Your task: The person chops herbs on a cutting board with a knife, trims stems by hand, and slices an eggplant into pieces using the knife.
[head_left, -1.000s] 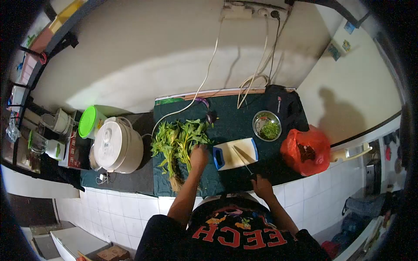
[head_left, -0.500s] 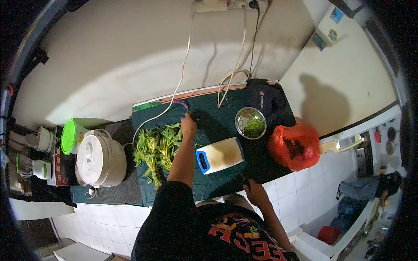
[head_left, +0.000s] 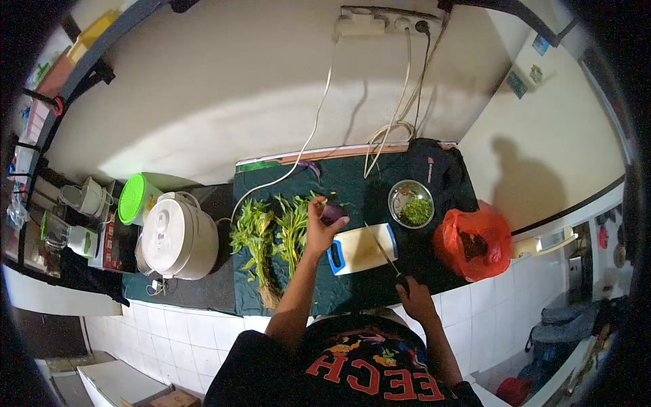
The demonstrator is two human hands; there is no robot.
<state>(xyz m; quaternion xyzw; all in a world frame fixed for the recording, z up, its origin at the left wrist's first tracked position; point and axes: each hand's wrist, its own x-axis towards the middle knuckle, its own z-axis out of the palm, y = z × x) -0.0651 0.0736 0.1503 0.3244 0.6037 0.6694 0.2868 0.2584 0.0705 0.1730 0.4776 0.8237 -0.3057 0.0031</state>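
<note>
My left hand [head_left: 321,229] is closed around a dark purple, rounded vegetable [head_left: 333,214]; I cannot tell its exact kind. It is above the dark green cloth, just behind the cutting board's left end. The white cutting board [head_left: 363,249] has a blue-edged handle on its left. At the near right, my right hand [head_left: 418,298] grips a knife [head_left: 382,247] by its dark handle. The blade points up and left over the board. Leafy green vegetables [head_left: 261,247] lie in bunches left of my left hand. A slender purple item [head_left: 310,169] rests near the wall.
A metal bowl [head_left: 411,204] of chopped greens stands behind the board's right end. Beside it are a red plastic bag [head_left: 472,244] and a black cloth bag [head_left: 434,164]. A white rice cooker [head_left: 179,236] is at left. A white cable [head_left: 285,175] crosses the table's back.
My left hand has come from the table's back toward the board, now with the dark purple vegetable. The knife blade has risen over the board. The view has shifted.
</note>
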